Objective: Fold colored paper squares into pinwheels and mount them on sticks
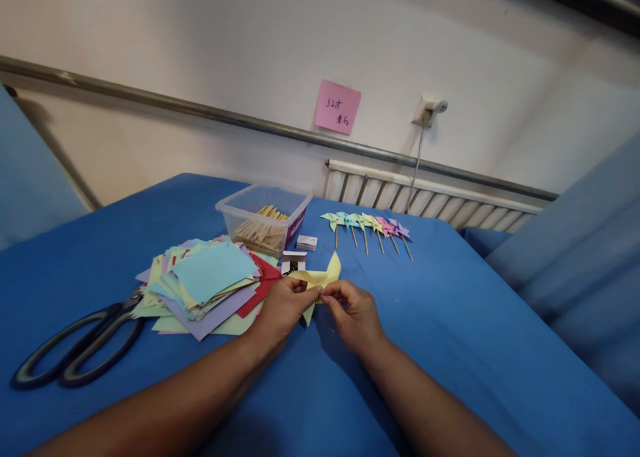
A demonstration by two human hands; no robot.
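A yellow paper pinwheel (330, 272) with curled blades is held over the table by my left hand (284, 308), whose thumb and fingers are closed on it. My right hand (354, 310) is pinched shut at the pinwheel's middle; whatever sits between those fingertips is too small to make out. Just behind the pinwheel stands a small open box (293, 260) with dark contents. Left of my hands lies a pile of coloured paper squares (215, 274), with a folded red sheet (259, 287) at its right side. Large dark-handled scissors (95, 340) lie partly under the pile.
A clear plastic tub (265, 220) of wooden sticks stands behind the papers, beside a small white box (307, 243). Several finished pinwheels on sticks (367, 225) lie in a row at the back of the blue-covered table (480, 350). A radiator (430, 200) lines the wall.
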